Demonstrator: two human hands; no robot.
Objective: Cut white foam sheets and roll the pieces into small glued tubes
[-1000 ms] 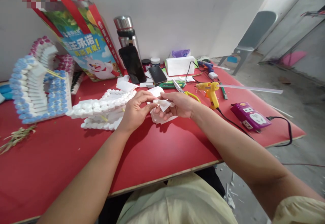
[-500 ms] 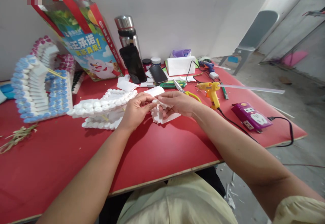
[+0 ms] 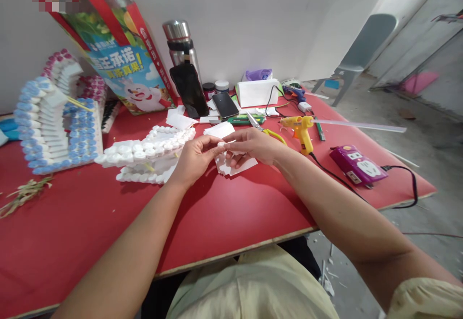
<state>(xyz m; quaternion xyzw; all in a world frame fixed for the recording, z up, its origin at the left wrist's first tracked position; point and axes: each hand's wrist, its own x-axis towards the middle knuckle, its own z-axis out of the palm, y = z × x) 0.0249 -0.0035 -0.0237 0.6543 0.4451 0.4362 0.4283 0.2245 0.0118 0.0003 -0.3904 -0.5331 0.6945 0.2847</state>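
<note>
My left hand (image 3: 199, 159) is closed, its thumb and forefinger pinching a small white paper roll (image 3: 221, 144). My right hand (image 3: 251, 146) meets it from the other side, fingertips pressed on the same roll; its lower fingers are curled. Beneath my right hand lie white paper pieces (image 3: 241, 168) with jagged edges, partly hidden by the fingers. Just left of my left hand stands a white structure (image 3: 139, 152) edged with rounded white rolls, with a bit of yellow stick inside it.
Scissors (image 3: 255, 122) and a yellow glue gun (image 3: 303, 133) lie beyond my right hand. A purple power socket (image 3: 358, 167) sits near the red table's (image 3: 231, 222) right end. Phones, a steel flask (image 3: 181, 44), a shopping bag (image 3: 126, 63) and a blue-and-white structure (image 3: 39, 126) stand behind.
The white paper strip that hung under my right hand's fingers now shows less. My right hand's fingers have straightened slightly toward the roll. My left hand stays almost in place.
</note>
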